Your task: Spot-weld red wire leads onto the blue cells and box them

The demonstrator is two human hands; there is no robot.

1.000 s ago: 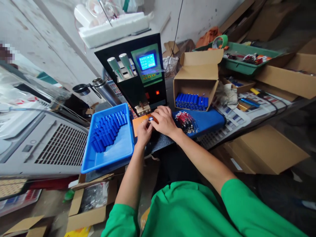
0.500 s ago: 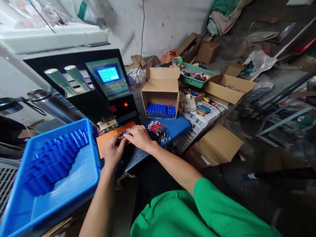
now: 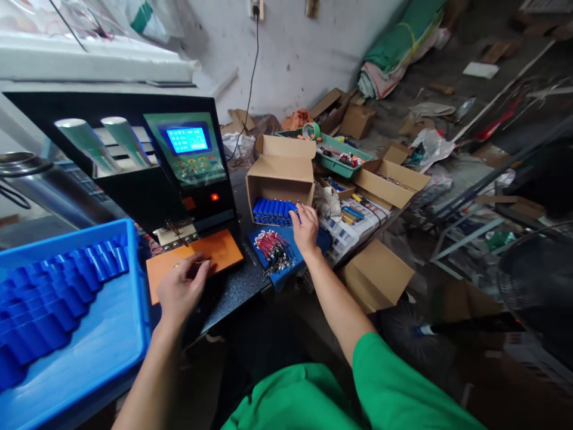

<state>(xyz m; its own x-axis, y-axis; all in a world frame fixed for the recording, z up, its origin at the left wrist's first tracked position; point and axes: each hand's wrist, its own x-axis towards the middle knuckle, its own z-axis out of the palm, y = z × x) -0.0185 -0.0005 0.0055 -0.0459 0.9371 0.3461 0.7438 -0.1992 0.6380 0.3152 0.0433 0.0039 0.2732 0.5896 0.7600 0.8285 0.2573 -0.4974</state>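
- At a crowded workbench, a speckled dark tabletop (image 3: pixel 235 304) bears an orange board (image 3: pixel 224 248), flat and smooth, under the person's left hand (image 3: pixel 183 289); thumb and forefinger are curved with a slight gap, and whether they pinch anything cannot be told.
- The right hand (image 3: pixel 305 230) reaches to the mouth of a cardboard box (image 3: pixel 280 170), fingers bent together at the right end of the stacked blue cylinders (image 3: pixel 273 208) inside; whether it grips one is unclear.
- Just in front of that box, a bundle of thin wires (image 3: pixel 274 251), red, black and white, fans across a blue surface (image 3: pixel 290 275), left of the right forearm.
- A black machine (image 3: pixel 134 203) looms behind the board, its screen (image 3: pixel 187 140) glowing blue above a small red light (image 3: pixel 214 197).
- A glossy plastic blue tray (image 3: pixel 98 334) walls off the bench's left side, holding rows of shiny blue tubes (image 3: pixel 58 298); a brushed-metal flask (image 3: pixel 45 185) leans beyond it.
- A white slab (image 3: pixel 89 60) tops the machine, and a black cable (image 3: pixel 255 77) hangs down the scuffed pale wall (image 3: pixel 290 60).
- Behind the box, a shallow green tray (image 3: pixel 335 164) and an open carton (image 3: pixel 389 191) crowd the bench; another cardboard carton (image 3: pixel 380 272) gapes below.
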